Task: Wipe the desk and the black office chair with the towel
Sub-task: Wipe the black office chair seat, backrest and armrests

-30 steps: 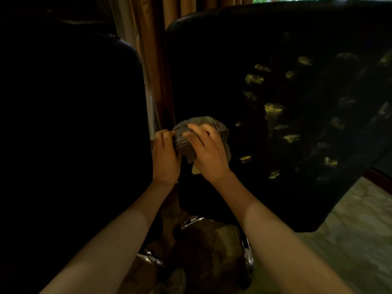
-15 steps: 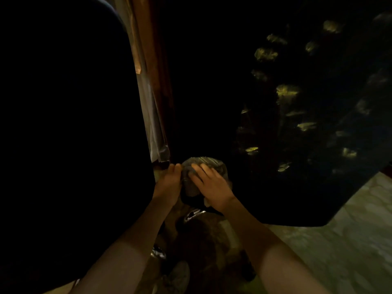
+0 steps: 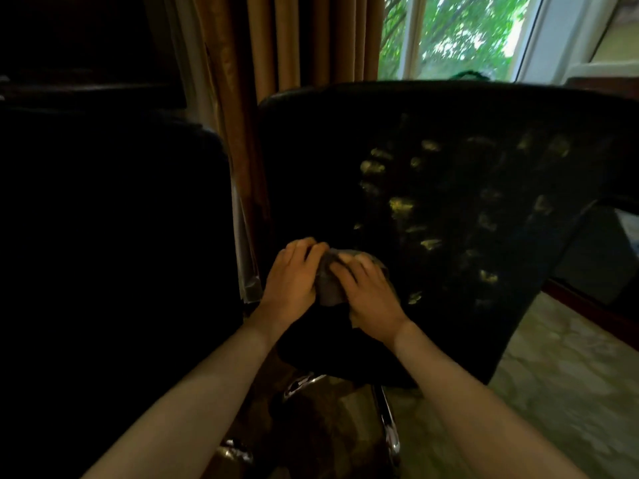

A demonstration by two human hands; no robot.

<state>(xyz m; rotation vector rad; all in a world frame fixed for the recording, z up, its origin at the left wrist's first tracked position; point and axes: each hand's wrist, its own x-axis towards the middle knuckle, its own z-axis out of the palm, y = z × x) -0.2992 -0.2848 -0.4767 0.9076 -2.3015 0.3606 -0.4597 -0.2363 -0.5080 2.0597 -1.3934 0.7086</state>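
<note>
Where the two hands meet low on the backrest of the black office chair [image 3: 449,140], a small grey towel [image 3: 329,286] sits bunched between them, pressed against the dark upholstery near the backrest's left edge. The left hand [image 3: 294,276] has its fingers curled in over the towel's left side, gripping it, with the knuckles raised and the thumb out of sight. The right hand [image 3: 372,299] lies on top of the cloth from the other side, its fingers bent down over the bundle and clutching it; most of the towel is hidden under this hand, and only a grey strip shows in the gap between the two. Both bare forearms reach up from the bottom edge of the view.

The backrest is so dark that its surface is hard to read apart from scattered pale yellowish marks [image 3: 401,205] across its middle and right part. The seat cannot be made out. Below the backrest, bits of chrome frame [image 3: 389,430] catch the light above a patterned floor [image 3: 570,375]. To the left, a large black shape [image 3: 103,254] fills the view, too dim to identify. Behind the chair hang a brown curtain [image 3: 276,39] and a window [image 3: 456,32] with green leaves outside.
</note>
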